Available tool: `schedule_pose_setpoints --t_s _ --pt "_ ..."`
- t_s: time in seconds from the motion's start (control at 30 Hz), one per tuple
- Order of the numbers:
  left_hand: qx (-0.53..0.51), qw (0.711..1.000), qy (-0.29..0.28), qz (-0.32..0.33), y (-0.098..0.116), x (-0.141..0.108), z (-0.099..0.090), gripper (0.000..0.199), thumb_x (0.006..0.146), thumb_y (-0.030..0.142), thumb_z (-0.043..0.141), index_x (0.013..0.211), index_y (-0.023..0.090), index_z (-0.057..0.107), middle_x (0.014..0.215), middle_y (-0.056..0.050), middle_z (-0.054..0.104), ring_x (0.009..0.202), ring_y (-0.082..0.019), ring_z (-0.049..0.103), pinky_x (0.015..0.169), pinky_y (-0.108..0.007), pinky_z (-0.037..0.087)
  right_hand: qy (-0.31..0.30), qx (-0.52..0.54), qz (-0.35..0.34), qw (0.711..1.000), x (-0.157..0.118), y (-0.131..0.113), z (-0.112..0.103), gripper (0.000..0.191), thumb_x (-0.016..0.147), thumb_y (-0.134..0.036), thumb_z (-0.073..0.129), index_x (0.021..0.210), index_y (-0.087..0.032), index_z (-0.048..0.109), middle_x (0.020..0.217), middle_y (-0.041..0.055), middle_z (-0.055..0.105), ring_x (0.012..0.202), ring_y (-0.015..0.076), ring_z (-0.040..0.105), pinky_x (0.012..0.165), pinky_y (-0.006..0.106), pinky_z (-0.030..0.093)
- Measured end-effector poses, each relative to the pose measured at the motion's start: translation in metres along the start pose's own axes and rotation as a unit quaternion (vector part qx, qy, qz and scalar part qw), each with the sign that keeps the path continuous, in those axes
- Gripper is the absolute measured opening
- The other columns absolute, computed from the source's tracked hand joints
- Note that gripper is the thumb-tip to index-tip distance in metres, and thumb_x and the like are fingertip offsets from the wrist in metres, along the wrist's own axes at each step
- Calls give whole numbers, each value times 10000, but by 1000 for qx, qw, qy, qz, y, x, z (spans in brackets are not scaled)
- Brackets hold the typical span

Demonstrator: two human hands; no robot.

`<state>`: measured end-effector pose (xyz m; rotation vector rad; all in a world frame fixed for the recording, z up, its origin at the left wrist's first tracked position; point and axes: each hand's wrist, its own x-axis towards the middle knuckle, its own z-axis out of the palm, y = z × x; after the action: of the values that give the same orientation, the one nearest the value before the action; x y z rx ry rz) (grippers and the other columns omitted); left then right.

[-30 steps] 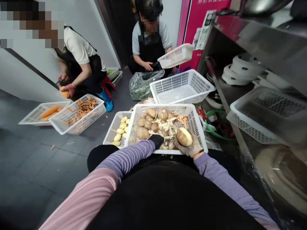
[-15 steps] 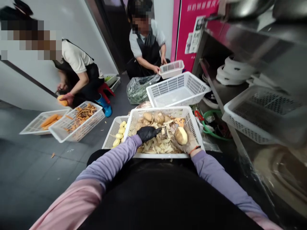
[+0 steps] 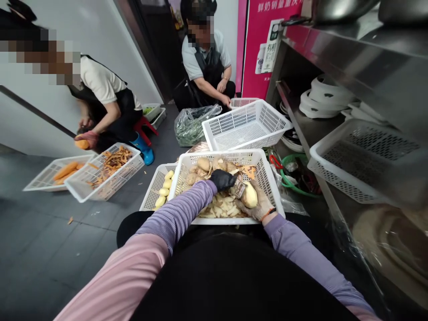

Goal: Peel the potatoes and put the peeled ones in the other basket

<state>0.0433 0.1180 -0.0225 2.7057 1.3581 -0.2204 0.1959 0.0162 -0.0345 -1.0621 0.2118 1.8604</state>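
Observation:
My left hand (image 3: 223, 180), in a black glove, is closed round the handle of a peeler (image 3: 238, 187). The peeler's metal head is up against the left side of a partly peeled potato (image 3: 249, 196). Wearing a dirty pale glove, my right hand (image 3: 261, 204) grips this potato from below and the right. Both hands are over a white plastic basket (image 3: 223, 221) that holds potato peelings (image 3: 221, 207) and several unpeeled potatoes (image 3: 203, 164). Peeled potatoes (image 3: 163, 192) lie in another white basket (image 3: 150, 196) to the left, partly hidden behind the first.
A large white basket (image 3: 209, 129) stands just beyond, beside a plastic bag of greens (image 3: 194, 127). At left, a co-worker (image 3: 103, 84) holds an orange vegetable over a basket of peelings (image 3: 110, 191). Another co-worker (image 3: 207, 58) crouches behind. Metal shelving (image 3: 301, 138) lines the right.
My left hand has moved right with the peeler, which now meets the potato. More of the potato's pale flesh shows. The far co-worker's small basket has been lowered.

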Motion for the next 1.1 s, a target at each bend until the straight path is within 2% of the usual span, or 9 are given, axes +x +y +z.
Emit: schedule_pose_setpoints --t_s 0.1,0.23,0.3,0.4,0.47,0.67,0.8,0.93,1.1 --pt "0 996 -20 -83 -26 5 1 601 1007 465 292 905 119 773 868 -144 751 841 -247 701 708 -319 440 -32 -27 19 999 -3 -4 4 348 975 -493 491 891 -175 605 641 39 685 518 165 640 470 275 536" --pt "-39 999 -4 -29 -32 13 2 604 994 517 290 916 164 774 850 -122 747 875 -236 685 739 -318 444 1 -65 -19 998 -1 -4 2 334 981 -473 492 864 -179 597 564 15 642 444 149 600 415 250 513" --pt "-38 998 -6 -43 -35 17 2 530 976 496 365 949 154 769 884 -140 745 913 -252 683 769 -335 446 -41 -89 -11 995 1 -2 -6 297 954 -463 548 938 -176 623 628 38 678 480 167 628 403 258 513" --pt "-33 992 -25 -121 -46 19 0 509 980 438 374 961 113 764 896 -165 741 894 -271 692 761 -348 455 -109 -76 -9 991 8 -3 -19 266 902 -395 640 1049 -173 642 773 77 733 598 196 691 507 308 581" --pt "-38 989 -16 -142 -49 18 -2 575 1004 446 303 963 105 764 901 -157 745 880 -263 695 754 -339 466 -85 -39 9 996 14 -6 -22 273 906 -409 622 1041 -172 638 804 88 742 644 203 706 595 353 612" --pt "-28 996 -37 -82 -20 3 3 591 989 539 325 988 154 773 934 -118 756 924 -251 696 768 -322 481 -54 82 15 995 23 -20 -11 299 934 -470 510 1027 -214 634 775 45 739 679 201 705 655 387 613" --pt "-15 993 -79 -83 -21 -17 12 578 1001 512 312 994 163 773 921 -109 759 915 -241 702 737 -303 476 -39 90 -29 995 18 -17 -10 261 933 -431 498 1007 -223 636 738 31 726 689 209 696 707 424 605" --pt "-18 992 -47 -114 -28 -24 9 607 1011 505 274 965 167 776 872 -105 755 863 -226 702 694 -292 456 -45 76 -19 996 13 -10 -7 354 893 -558 543 993 -231 636 756 29 725 705 216 689 707 428 600" --pt "-11 1000 7 5 5 -22 -6 656 1011 505 242 889 147 777 828 -121 744 822 -245 694 688 -321 431 -58 63 -29 996 7 -5 6 292 954 -461 516 983 -200 644 743 38 720 642 193 676 706 386 598"
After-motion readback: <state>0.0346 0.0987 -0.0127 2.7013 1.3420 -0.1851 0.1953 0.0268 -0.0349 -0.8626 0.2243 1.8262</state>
